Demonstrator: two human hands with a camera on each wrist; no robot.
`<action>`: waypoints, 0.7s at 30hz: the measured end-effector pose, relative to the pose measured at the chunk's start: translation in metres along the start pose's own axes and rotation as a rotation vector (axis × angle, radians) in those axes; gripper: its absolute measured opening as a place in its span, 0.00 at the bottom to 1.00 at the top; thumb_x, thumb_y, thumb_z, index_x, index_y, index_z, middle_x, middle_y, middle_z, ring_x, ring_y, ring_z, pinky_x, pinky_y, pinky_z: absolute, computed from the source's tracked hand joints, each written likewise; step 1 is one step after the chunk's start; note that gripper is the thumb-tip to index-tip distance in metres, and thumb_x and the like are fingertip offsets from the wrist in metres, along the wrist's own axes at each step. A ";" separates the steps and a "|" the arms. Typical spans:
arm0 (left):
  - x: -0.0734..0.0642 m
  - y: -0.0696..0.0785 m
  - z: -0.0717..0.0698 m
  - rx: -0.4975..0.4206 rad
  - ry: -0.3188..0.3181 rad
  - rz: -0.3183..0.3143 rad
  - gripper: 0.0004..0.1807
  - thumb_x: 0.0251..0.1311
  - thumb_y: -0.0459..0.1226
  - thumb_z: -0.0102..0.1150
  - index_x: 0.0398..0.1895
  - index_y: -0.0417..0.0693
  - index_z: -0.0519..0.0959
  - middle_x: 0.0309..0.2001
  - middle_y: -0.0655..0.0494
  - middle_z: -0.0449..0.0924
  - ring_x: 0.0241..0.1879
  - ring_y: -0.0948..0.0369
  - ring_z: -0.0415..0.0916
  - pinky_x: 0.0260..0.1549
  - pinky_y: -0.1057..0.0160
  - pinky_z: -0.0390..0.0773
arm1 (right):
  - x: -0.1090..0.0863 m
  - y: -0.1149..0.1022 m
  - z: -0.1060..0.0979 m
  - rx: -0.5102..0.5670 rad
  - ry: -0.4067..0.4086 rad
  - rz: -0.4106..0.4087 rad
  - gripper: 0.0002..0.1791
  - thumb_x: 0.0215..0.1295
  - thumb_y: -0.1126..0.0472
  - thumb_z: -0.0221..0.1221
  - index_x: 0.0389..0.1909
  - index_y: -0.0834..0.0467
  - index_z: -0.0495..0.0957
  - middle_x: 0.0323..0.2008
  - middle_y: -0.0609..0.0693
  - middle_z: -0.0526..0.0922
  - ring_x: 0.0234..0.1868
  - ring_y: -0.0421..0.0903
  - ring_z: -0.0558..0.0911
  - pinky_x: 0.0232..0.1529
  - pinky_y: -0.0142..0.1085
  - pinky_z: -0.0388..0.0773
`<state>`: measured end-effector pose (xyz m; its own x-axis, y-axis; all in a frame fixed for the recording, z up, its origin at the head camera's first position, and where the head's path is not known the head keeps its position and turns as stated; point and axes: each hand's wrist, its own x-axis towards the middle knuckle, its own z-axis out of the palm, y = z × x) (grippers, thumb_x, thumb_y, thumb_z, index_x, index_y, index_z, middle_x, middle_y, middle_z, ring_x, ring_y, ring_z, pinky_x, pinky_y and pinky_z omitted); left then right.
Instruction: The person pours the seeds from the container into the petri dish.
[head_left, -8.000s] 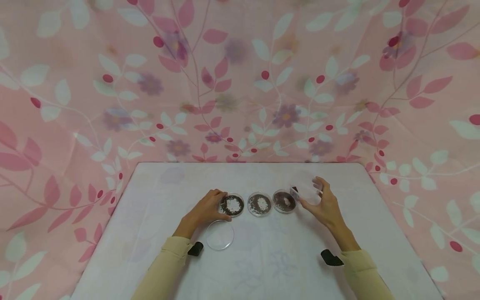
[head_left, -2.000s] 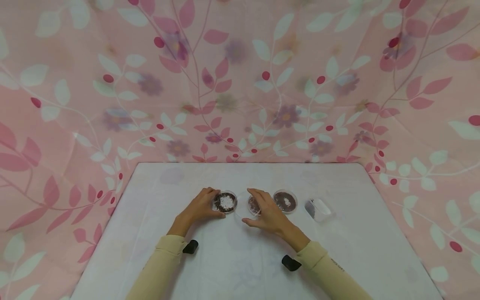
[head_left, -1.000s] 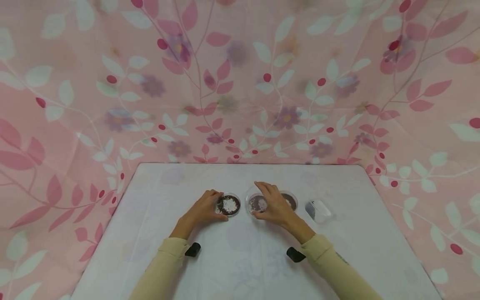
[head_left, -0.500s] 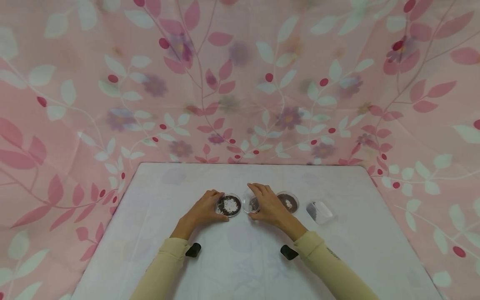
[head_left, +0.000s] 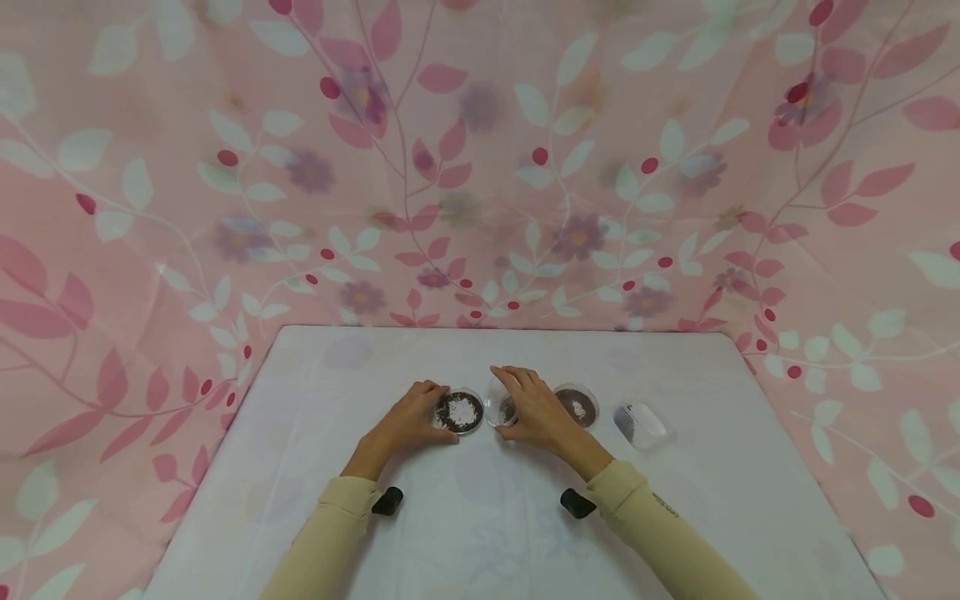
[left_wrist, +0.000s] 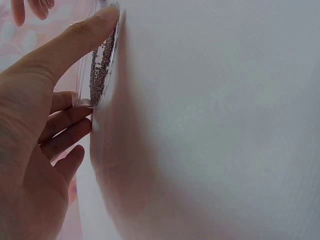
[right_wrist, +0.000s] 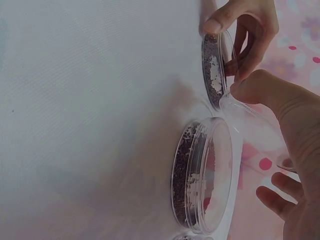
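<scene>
My left hand (head_left: 408,417) holds the rim of the leftmost petri dish (head_left: 460,411), thumb on the near side and fingers on the far side. Dark grains with a patch of white flakes fill it. My right hand (head_left: 536,412) grips a clear petri dish lid (right_wrist: 255,122) by its edge, tilted close beside that dish's rim; whether they touch I cannot tell. Under the right hand stands the middle petri dish (right_wrist: 200,175), largely hidden in the head view. Farther right is a third petri dish (head_left: 577,407), dark inside with a small white spot.
A clear plastic container (head_left: 643,425) with a dark patch at one end lies right of the dishes. White cloth covers the table (head_left: 487,533). Behind it hangs a pink floral curtain (head_left: 480,167).
Since the earliest frame, the right hand has put down the clear container at right and taken the lid from the near-left tabletop. Within the last second, it has shifted slightly left with the lid.
</scene>
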<state>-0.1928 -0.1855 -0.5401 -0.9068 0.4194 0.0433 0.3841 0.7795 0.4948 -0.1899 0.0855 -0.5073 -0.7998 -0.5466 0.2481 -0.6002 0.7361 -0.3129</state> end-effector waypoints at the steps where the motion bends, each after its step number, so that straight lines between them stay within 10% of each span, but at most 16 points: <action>1: 0.000 0.000 0.000 0.001 -0.003 0.000 0.50 0.37 0.59 0.77 0.64 0.45 0.73 0.56 0.52 0.75 0.59 0.54 0.70 0.61 0.50 0.74 | 0.001 0.000 0.000 -0.002 -0.006 0.002 0.57 0.45 0.47 0.75 0.75 0.53 0.57 0.68 0.54 0.68 0.67 0.55 0.68 0.67 0.52 0.69; 21: 0.000 -0.004 0.002 -0.005 -0.001 0.011 0.49 0.38 0.59 0.77 0.65 0.45 0.72 0.56 0.52 0.74 0.58 0.55 0.70 0.60 0.51 0.74 | 0.019 -0.012 0.006 0.016 0.006 -0.092 0.58 0.43 0.48 0.77 0.75 0.48 0.55 0.67 0.53 0.67 0.63 0.53 0.74 0.62 0.50 0.75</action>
<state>-0.1943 -0.1875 -0.5434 -0.9021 0.4289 0.0476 0.3935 0.7722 0.4989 -0.1984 0.0637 -0.5040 -0.7413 -0.6092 0.2816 -0.6711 0.6764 -0.3034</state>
